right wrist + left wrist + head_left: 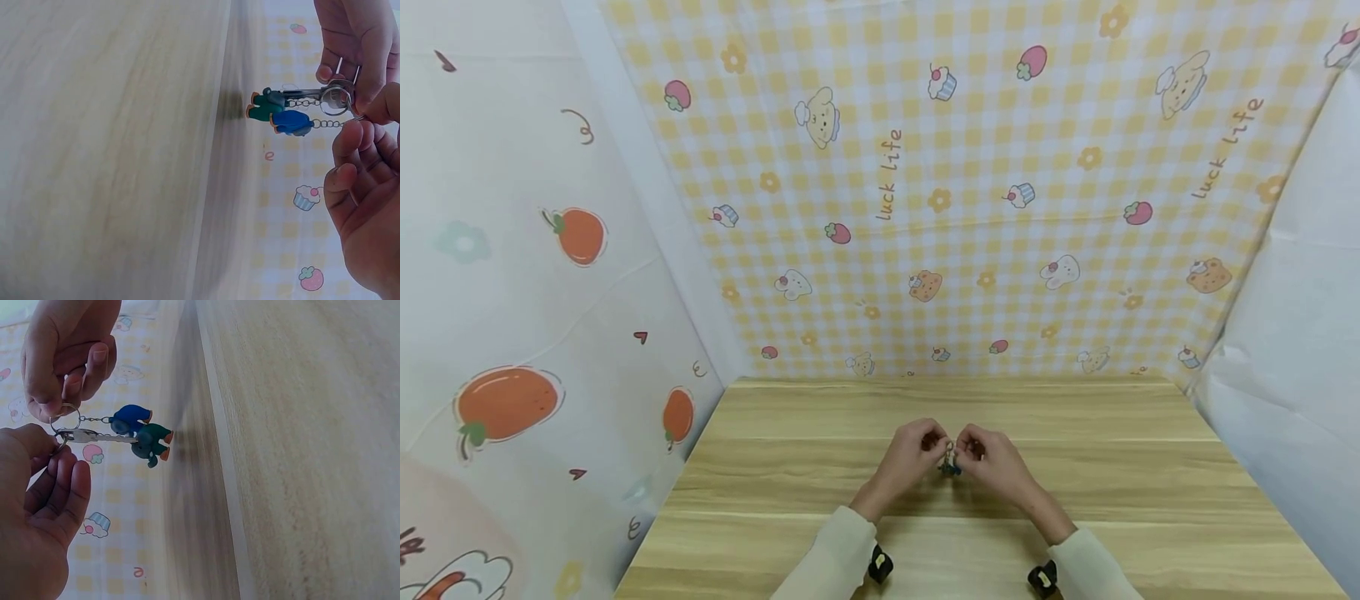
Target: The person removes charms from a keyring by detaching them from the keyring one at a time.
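Note:
Close together above the table, the left hand [916, 454] and right hand [996, 462] hold linked keychains. In the left wrist view, the left hand [47, 500] pinches a metal ring carrying a key [103, 437], beside a green elephant charm [150, 440]. The right hand [375, 187] pinches another ring, from which a short chain runs to a blue elephant charm [290, 120] in the right wrist view. Both charms hang below the fingers, side by side and touching or nearly so. Fingertips partly hide the rings, so how these join is unclear.
A wood-grain table [775, 492] spreads beneath the hands. Behind it rises a yellow checked cloth [970, 250] with cartoon prints. White printed sheeting [535, 317] stands at the left, and a plain white sheet [1292, 333] at the right.

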The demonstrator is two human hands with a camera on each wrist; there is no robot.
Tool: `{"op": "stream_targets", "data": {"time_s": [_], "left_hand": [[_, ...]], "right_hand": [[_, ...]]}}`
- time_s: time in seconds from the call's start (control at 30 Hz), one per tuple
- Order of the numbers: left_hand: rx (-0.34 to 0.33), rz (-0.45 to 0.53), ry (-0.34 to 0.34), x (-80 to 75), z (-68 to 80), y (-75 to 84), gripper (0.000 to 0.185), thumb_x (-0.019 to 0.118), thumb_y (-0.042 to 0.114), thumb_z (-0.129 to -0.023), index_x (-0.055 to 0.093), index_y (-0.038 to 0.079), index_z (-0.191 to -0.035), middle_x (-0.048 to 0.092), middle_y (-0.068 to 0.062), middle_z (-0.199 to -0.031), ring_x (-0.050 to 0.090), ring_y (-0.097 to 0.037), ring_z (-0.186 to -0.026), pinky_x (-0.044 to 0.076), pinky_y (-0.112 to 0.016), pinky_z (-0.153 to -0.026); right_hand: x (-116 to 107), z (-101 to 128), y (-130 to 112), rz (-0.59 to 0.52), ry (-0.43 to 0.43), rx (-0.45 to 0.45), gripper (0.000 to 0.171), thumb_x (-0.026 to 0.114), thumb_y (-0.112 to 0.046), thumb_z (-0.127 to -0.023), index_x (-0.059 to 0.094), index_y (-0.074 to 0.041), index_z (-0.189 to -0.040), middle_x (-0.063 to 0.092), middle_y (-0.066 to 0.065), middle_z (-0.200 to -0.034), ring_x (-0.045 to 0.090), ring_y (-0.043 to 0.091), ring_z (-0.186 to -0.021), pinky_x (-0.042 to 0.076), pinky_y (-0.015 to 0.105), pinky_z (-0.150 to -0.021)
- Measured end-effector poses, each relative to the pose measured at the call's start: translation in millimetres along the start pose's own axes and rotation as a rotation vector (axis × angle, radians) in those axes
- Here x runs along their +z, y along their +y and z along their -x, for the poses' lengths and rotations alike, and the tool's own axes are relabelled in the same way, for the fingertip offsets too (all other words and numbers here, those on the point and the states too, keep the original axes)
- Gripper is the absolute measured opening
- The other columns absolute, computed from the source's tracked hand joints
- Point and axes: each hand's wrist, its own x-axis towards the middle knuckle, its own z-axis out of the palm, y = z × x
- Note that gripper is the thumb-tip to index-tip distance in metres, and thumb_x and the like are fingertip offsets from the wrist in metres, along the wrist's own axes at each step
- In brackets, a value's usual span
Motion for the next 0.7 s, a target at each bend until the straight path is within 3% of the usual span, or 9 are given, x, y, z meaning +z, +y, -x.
{"op": "stream_targets", "data": {"time_s": [0.33,0.53,0.7], "left_hand": [[0.027,-0.008,0.039,-1.9,-0.1,-2.3,0.008,0.066,0.003,-0.102,0.073,0.006,-0.098,0.074,-0.006,-0.093,0.059,0.001,-0.077,0.056,-0.017,-0.070],[0.033,-0.008,0.039,-1.8,0.5,-2.2,0.009,0.066,0.005,-0.103,0.074,0.007,-0.100,0.074,-0.005,-0.093,0.060,0.000,-0.078,0.056,-0.017,-0.070],[0.038,-0.019,0.036,-0.5,0.3,-1.0,0.008,0.066,0.005,-0.103,0.073,0.006,-0.100,0.073,-0.006,-0.095,0.060,0.000,-0.079,0.056,-0.017,-0.071]], "right_hand": [[2.2,1.5,5.8,-0.041,0.019,-0.019,0.006,0.070,-0.009,-0.102,0.072,-0.011,-0.096,0.069,-0.003,-0.083,0.053,0.001,-0.066,0.048,0.022,-0.058],[2.0,0.5,5.1,-0.084,-0.007,0.056,0.016,0.064,-0.023,-0.108,0.073,-0.011,-0.103,0.073,0.010,-0.087,0.054,0.003,-0.059,0.048,0.024,-0.053],[1.4,-1.4,3.0,-0.077,-0.008,0.093,0.017,0.064,-0.027,-0.109,0.072,-0.014,-0.102,0.072,0.012,-0.086,0.052,0.004,-0.058,0.046,0.024,-0.053]]}}
